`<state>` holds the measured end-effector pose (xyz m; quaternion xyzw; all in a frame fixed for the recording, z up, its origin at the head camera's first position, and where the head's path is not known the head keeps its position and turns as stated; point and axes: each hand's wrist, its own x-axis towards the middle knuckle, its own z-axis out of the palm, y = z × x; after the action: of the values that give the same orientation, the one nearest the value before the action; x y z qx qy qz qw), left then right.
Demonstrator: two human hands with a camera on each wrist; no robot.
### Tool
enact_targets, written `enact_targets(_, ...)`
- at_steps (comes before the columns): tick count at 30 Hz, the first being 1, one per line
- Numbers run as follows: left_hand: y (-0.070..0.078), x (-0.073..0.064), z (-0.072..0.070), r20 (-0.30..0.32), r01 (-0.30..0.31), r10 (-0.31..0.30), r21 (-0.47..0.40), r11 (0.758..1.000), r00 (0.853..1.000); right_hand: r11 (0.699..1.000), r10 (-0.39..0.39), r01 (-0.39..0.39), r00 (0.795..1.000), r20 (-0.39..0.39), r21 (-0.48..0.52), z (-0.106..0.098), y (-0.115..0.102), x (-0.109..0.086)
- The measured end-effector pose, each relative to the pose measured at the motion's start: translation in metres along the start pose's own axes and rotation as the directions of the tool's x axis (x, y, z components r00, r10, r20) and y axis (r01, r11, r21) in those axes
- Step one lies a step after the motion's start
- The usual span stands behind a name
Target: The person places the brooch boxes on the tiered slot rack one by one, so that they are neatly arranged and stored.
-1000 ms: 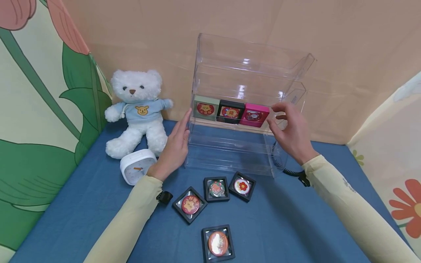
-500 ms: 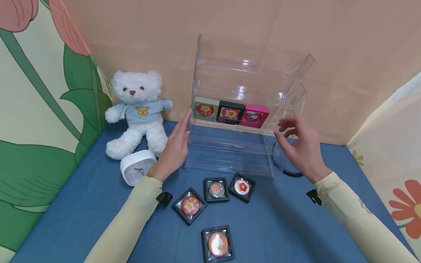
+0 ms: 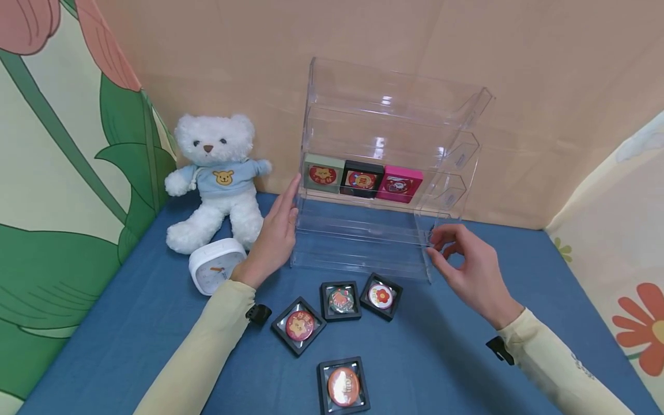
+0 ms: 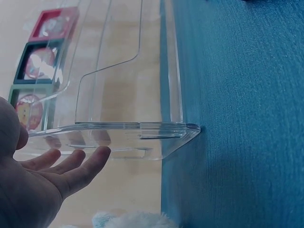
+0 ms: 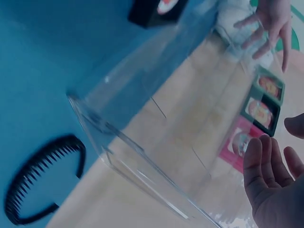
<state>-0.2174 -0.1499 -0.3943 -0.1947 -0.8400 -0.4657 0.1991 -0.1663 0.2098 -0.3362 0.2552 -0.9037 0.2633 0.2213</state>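
A clear acrylic tiered rack stands on the blue cloth. One tier holds a green framed badge, a black one and a pink one side by side. My left hand rests its fairly straight fingers against the rack's left side; in the left wrist view the fingertips show by the clear side panel. Beside the rack's lower right side is my right hand, fingers loosely bent, holding nothing. A black toothed headband lies near the rack in the right wrist view; my right hand mostly hides it in the head view.
Several black framed badges lie in front of the rack, among them a flower badge, a green-and-red one and an orange one. A white clock and a white teddy bear are at left.
My right hand has moved from beside the pink framed badge outward, then down to the rack's lower right side. The left hand keeps its place, and the framed badges have not moved.
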Motion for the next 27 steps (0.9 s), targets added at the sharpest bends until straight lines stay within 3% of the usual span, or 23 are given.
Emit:
enact_targets(13, 0.000, -0.001, 0.000, 0.001, -0.003, 0.003, 0.000, 1.000, 1.000, 0.994, 0.100, -0.104, 0.988, 0.122, 0.024, 0.018, -0.004, -0.043)
enact_targets(27, 0.000, 0.000, 0.000, 0.003, 0.012, -0.012, 0.004, 1.000, 1.000, 0.958, 0.273, -0.288, 0.915, 0.298, 0.005, 0.029, -0.004, -0.068)
